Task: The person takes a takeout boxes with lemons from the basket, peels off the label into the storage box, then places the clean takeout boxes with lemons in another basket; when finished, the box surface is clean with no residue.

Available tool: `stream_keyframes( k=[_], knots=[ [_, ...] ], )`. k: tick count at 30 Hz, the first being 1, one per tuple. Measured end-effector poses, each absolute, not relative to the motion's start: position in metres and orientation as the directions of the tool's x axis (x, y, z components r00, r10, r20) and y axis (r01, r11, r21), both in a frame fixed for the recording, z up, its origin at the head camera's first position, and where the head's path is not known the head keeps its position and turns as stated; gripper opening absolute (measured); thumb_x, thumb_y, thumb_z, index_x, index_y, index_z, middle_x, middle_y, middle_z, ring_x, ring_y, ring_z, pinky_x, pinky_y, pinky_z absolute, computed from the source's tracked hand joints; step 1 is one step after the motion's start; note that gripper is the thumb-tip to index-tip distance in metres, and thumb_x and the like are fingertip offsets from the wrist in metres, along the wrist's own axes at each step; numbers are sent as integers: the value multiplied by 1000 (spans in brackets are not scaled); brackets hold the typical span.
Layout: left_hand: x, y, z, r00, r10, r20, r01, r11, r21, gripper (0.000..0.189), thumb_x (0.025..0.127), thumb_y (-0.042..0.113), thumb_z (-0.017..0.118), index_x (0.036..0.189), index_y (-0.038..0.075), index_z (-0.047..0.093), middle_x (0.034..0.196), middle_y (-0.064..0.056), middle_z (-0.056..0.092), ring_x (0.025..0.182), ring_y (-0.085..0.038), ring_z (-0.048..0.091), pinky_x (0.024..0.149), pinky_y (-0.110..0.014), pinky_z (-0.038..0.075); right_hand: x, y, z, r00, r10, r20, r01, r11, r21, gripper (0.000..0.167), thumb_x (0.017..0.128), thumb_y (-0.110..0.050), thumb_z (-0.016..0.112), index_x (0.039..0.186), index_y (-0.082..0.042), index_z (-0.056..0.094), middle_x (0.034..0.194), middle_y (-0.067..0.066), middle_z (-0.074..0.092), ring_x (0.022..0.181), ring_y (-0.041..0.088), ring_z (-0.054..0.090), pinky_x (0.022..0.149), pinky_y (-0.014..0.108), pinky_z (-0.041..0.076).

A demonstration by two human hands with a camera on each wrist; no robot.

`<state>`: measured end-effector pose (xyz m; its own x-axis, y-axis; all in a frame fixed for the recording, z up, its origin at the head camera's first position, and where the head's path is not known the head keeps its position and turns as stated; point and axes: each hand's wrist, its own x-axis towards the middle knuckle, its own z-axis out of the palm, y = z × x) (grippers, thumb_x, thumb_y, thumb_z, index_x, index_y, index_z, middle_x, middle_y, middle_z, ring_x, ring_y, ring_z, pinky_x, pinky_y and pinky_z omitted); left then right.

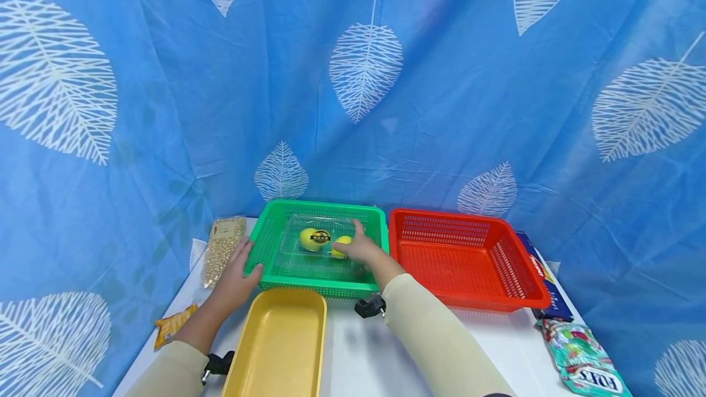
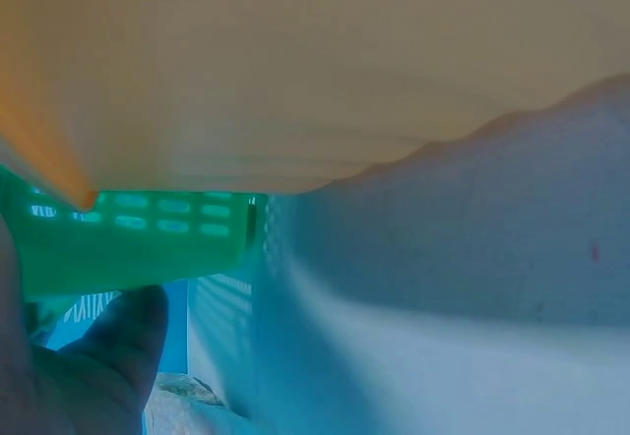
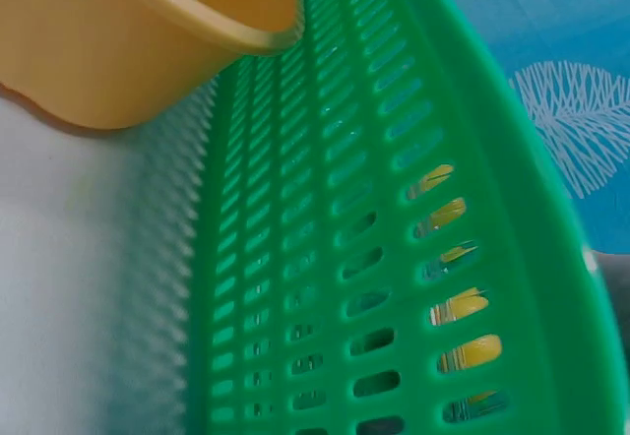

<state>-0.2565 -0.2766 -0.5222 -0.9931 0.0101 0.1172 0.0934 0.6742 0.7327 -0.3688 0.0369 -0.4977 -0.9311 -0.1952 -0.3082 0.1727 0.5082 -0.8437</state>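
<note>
A clear plastic box (image 1: 293, 239) with two yellow fruits (image 1: 311, 239) and a dark label on its lid lies in the green basket (image 1: 320, 205). My right hand (image 1: 364, 251) reaches over the basket's near right side and grips the box's right end, thumb on top; its other fingers are partly hidden. At the basket's left side, my left hand (image 1: 237, 277) touches the rim with fingers extended and thumb spread near the front corner. Through the slots of the basket wall (image 3: 325, 218), bits of yellow show in the right wrist view.
A yellow tray (image 1: 281, 342) stands in front of the green basket, and a red basket (image 1: 447, 256) to its right. A bag of pale grains (image 1: 223, 247) and an orange packet (image 1: 173, 325) lie left. A dark blue box (image 1: 554, 299) and a green bag (image 1: 584, 357) lie right.
</note>
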Motion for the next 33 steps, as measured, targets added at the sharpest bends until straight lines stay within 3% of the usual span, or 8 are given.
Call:
stream_keyframes(
  k=[4, 12, 21, 27, 33],
  knots=[
    [-256, -276, -522, -993, 13, 113, 93, 668, 738, 71, 109, 25, 52, 166, 0, 18, 175, -21, 6, 158, -51, 10, 119, -76, 21, -365, 36, -494, -925, -192, -327, 214, 448, -868, 99, 98, -35, 76, 168, -35, 5, 166, 25, 29, 130, 46, 57, 65, 50, 64],
    [-255, -275, -522, -995, 9, 99, 80, 662, 745, 71, 109, 26, 51, 166, 1, 17, 175, -19, 5, 158, -51, 10, 119, -75, 23, -366, 35, -500, -938, -181, -296, 190, 447, -874, 98, 97, -36, 76, 168, -38, 8, 164, 26, 34, 111, 38, 68, 62, 45, 64],
    [-256, -275, -522, -994, 7, 112, 89, 658, 748, 70, 109, 25, 50, 166, 1, 18, 175, -20, 6, 158, -51, 10, 118, -76, 24, -370, 34, -500, -944, -178, -276, 171, 450, -877, 92, 101, -31, 72, 168, -40, 10, 168, 22, 29, 109, 35, 65, 60, 45, 64],
    [-256, -275, -523, -994, 8, 105, 83, 667, 740, 72, 109, 26, 51, 167, 2, 17, 175, -19, 5, 159, -50, 9, 119, -75, 23, -369, 36, -498, -946, -201, -256, 143, 448, -882, 92, 102, -30, 71, 168, -41, 8, 169, 22, 26, 85, 34, 72, 60, 43, 64],
    [-258, -274, -522, -994, 13, 104, 86, 674, 734, 72, 108, 27, 51, 166, 1, 17, 175, -20, 6, 158, -51, 10, 119, -75, 23, -368, 37, -495, -955, -184, -233, 130, 447, -885, 92, 103, -28, 70, 168, -42, 7, 172, 23, 16, 68, 26, 65, 60, 43, 63]
  ],
)
